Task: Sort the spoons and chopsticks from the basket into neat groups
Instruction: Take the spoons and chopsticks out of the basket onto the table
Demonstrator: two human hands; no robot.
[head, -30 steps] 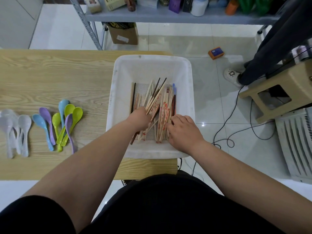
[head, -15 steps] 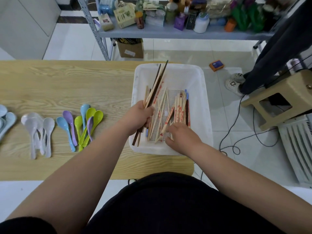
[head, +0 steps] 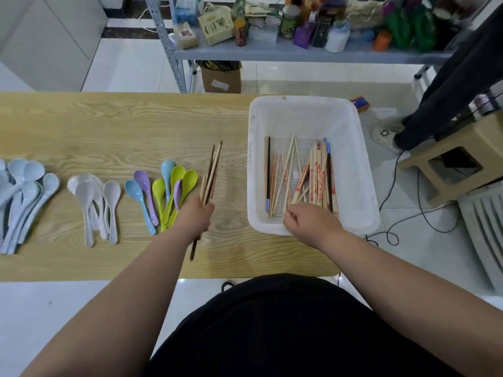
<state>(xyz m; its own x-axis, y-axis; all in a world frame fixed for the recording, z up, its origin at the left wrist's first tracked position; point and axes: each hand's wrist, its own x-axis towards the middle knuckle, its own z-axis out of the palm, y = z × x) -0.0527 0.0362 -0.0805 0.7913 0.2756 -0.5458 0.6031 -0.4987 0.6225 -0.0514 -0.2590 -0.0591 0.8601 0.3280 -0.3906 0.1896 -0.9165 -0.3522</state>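
1. The left hand (head: 197,216) is out of the basket (head: 366,186) now. Half a second ago it was over the basket's left wall; now it is above the table (head: 109,126), well apart from the right hand.
2. Its fingers are wrapped tight round a bundle of chopsticks (head: 211,172), brown and pale sticks together. The tips fan away from the person and one dark end pokes out below the wrist.
3. Just to the left of that hand lie the coloured spoons (head: 168,194), close to the knuckles; whether they touch cannot be told.
4. Further left of it come the white spoons (head: 95,200), then the pale blue spoons (head: 21,197) at the edge of view.
5. The right hand (head: 313,221) stays at the near end of the basket, much as before, with its fingers curled down at the ends of the loose chopsticks (head: 318,178). Whether it actually grips one cannot be told.
6. Beyond that hand, the sticks left in the basket lie more thinly, with the lifted bundle gone from among them.
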